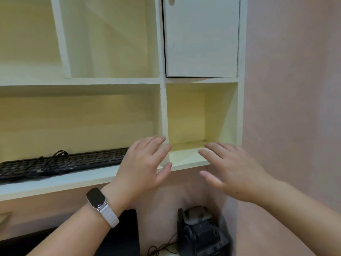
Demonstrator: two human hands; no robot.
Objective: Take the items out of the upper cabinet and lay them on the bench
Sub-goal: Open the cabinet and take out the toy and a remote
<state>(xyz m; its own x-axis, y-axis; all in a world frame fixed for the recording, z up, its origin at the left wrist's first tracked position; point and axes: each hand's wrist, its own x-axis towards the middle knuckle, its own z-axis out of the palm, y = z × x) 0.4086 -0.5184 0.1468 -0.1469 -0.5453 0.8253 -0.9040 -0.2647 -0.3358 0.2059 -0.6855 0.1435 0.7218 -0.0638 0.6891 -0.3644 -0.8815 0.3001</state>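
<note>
A black keyboard [60, 162] with its cable coiled on top lies on the lower left shelf of the cream wall cabinet [163, 108]. My left hand [142, 167], a watch on its wrist, hovers with fingers spread just right of the keyboard, in front of the shelf divider. My right hand [232, 172] is raised beside it, fingers apart, in front of the small right cubby [186, 152], which holds nothing visible. Neither hand holds anything. The closed white cabinet door [201, 37] sits above that cubby.
A black device [201, 231] with a thin cable stands on the bench below, at the bottom centre. A dark flat object [120, 237] lies left of it, partly behind my left arm. A pink wall [291, 89] borders the cabinet on the right. The upper left shelves show no items.
</note>
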